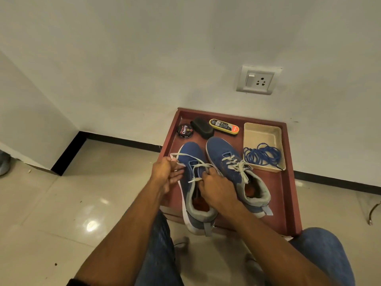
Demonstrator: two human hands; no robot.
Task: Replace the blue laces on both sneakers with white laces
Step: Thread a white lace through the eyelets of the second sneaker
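Two blue sneakers stand on a low red-brown table [288, 182]. The right sneaker [224, 153] carries a white lace tied in a bow [240, 166]. The left sneaker [190, 151] has a white lace [198, 165] threaded through its lower eyelets only. My left hand [165, 172] pinches one end of that lace out to the left. My right hand [216, 184] rests over the sneaker's tongue and grips the other strand. The blue laces [261, 154] lie coiled in a beige tray [259, 132] at the table's right.
At the table's back stand a round shoe-polish tin [185, 131], a black sponge [203, 124] and a yellow-edged brush [224, 126]. A wall with a power socket [257, 80] rises behind. Tiled floor lies left, and my jeans-clad knees are below the table.
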